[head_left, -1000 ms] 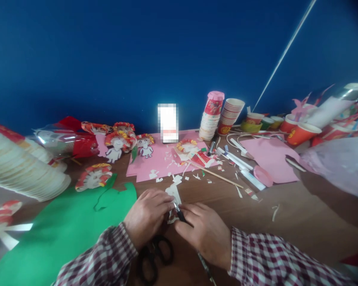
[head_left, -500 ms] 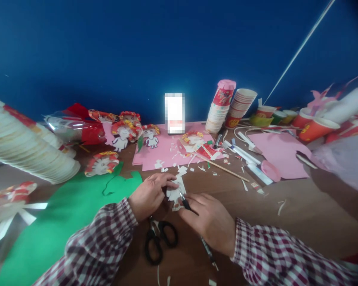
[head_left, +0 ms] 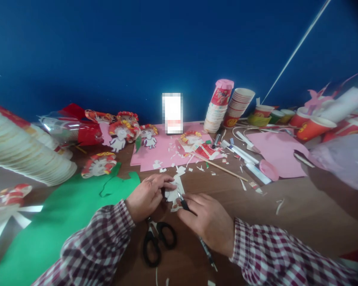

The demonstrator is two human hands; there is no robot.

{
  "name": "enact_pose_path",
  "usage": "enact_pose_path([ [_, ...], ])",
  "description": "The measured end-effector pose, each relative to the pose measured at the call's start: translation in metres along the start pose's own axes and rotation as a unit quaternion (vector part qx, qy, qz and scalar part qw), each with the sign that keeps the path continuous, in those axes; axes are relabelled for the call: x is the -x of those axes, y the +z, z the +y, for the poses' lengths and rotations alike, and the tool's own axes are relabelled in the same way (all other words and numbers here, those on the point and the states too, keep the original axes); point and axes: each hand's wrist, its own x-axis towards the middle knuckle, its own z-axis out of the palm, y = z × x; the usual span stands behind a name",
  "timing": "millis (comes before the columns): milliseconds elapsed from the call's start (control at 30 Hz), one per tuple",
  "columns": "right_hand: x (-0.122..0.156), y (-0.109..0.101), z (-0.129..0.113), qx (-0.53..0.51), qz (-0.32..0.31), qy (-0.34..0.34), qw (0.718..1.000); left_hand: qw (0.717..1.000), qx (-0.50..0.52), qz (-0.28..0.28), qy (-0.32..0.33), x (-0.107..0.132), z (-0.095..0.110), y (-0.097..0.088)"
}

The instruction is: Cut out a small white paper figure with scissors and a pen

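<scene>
A small white paper piece (head_left: 171, 194) lies on the brown table before me. My left hand (head_left: 147, 195) pins it from the left, fingers bent together over its upper edge. In my right hand (head_left: 207, 218) is a slim pen (head_left: 183, 201) with a black grip, its tip touching the paper or just above it. The pen's back end pokes out below the palm. Black-handled scissors (head_left: 158, 240) lie just below my left hand, their blades partly hidden under it.
Green paper (head_left: 77, 214) spreads at left beside stacked paper cups (head_left: 30, 147). Pink sheets (head_left: 155, 153) lie behind my hands, with white scraps and a wooden stick (head_left: 223, 167). More cup stacks (head_left: 217, 107) stand at the back, and a pixelated bright screen (head_left: 172, 113) leans there.
The whole view has shifted slightly, so things sit a little further left. Both hands, the pen and the paper keep nearly the same places relative to each other.
</scene>
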Motion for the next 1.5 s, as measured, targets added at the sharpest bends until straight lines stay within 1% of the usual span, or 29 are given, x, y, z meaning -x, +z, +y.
enact_pose_path([
  [300, 0.0001, 0.0, 0.0001, -0.003, 0.0, 0.003, 1.0, 1.0, 0.001, -0.006, -0.008, -0.0006, 0.001, -0.0009],
  [500, 0.0006, 0.0004, 0.0, -0.005, 0.012, 0.003, 1.0, 1.0, 0.012, 0.005, -0.003, -0.0006, -0.0005, 0.001],
  [767, 0.0002, 0.0009, 0.0002, -0.004, 0.0, 0.003, 1.0, 1.0, 0.018, 0.006, -0.003, -0.0005, -0.0013, 0.0011],
  [1067, -0.0002, 0.0007, 0.0, -0.002, 0.003, 0.001, 1.0, 1.0, 0.014, 0.014, 0.0, -0.001, 0.0013, 0.0012],
  [1500, 0.0001, 0.0014, -0.0007, -0.004, -0.001, 0.004, 1.0, 1.0, 0.014, 0.001, -0.003, -0.0015, -0.002, 0.0018],
])
